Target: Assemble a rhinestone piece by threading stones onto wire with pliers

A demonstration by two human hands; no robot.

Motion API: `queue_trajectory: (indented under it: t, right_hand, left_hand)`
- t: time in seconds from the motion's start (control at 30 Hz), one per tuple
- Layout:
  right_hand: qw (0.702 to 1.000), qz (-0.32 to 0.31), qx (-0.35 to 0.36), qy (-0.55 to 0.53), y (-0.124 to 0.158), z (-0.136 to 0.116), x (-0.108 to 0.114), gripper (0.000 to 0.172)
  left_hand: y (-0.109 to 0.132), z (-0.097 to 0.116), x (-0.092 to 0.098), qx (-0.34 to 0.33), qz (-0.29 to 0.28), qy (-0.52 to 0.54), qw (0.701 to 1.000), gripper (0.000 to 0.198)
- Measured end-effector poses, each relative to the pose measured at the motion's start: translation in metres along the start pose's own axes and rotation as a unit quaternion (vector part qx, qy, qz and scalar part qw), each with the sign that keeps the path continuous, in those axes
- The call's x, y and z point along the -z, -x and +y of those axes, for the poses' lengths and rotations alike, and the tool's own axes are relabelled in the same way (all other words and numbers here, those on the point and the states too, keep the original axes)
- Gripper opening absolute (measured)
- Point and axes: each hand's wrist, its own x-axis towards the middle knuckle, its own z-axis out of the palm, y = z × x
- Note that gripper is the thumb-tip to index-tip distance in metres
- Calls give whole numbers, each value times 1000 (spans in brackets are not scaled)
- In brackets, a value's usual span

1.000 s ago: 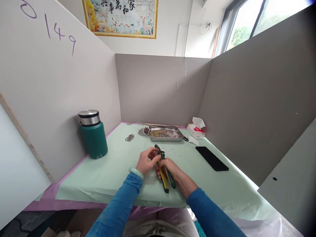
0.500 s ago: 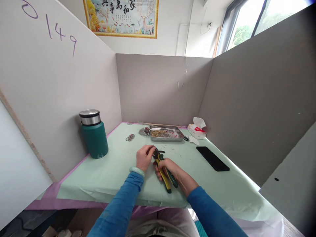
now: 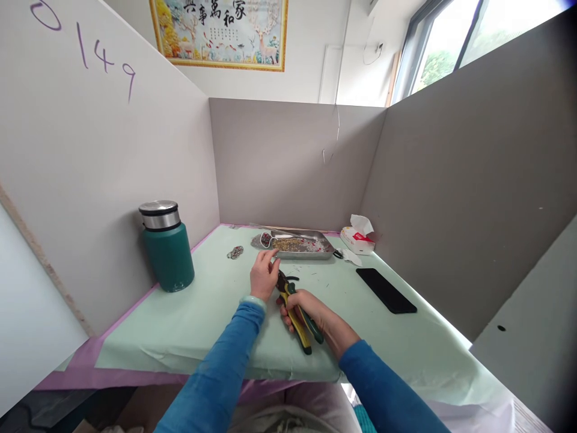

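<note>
My right hand [image 3: 300, 307] is wrapped round the yellow-and-green handles of a pair of pliers [image 3: 303, 332], whose dark jaws point away from me. My left hand [image 3: 264, 275] is stretched forward to the left of the jaws, with thumb and forefinger apart and no object visible in it. Its fingertips come up to the near left rim of a metal tray [image 3: 311, 255], which holds gold, clear and red beads [image 3: 288, 244]. Whether the fingertips touch the tray, I cannot tell. A pale bangle circles the left wrist. Small dark wire bits lie beyond the pliers.
A green flask [image 3: 167, 255] stands at the left. A small silvery chain-like heap [image 3: 235, 252] and a bag of dark red beads [image 3: 265, 240] lie left of the tray. On the right are a tissue pack [image 3: 358, 239], a black phone-like slab [image 3: 386, 291] and scissors handles [image 3: 338, 254]. Partitions surround the table.
My left hand has moved away from the pliers' jaws, forward towards the tray, and its fingers have opened. The right hand keeps the pliers in nearly the same place.
</note>
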Motion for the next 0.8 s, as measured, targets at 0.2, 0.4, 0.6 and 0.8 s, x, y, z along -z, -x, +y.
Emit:
queue_trajectory:
  t: [0.2, 0.4, 0.6, 0.8]
  right_hand:
    - [999, 8, 2, -33, 1, -2, -3, 19]
    - [998, 28, 10, -53, -4, 2, -3, 27]
    - [997, 45, 22, -65, -8, 5, 0, 29]
    - [996, 55, 27, -65, -11, 7, 2, 28]
  left_hand:
    - [-9, -9, 3, -20, -43, -73, 996, 19]
    - [1, -12, 15, -11, -81, -162, 983, 31]
    - [14, -6, 22, 5, -138, -214, 967, 34]
    - [27, 5, 30, 2, -176, -219, 960, 34]
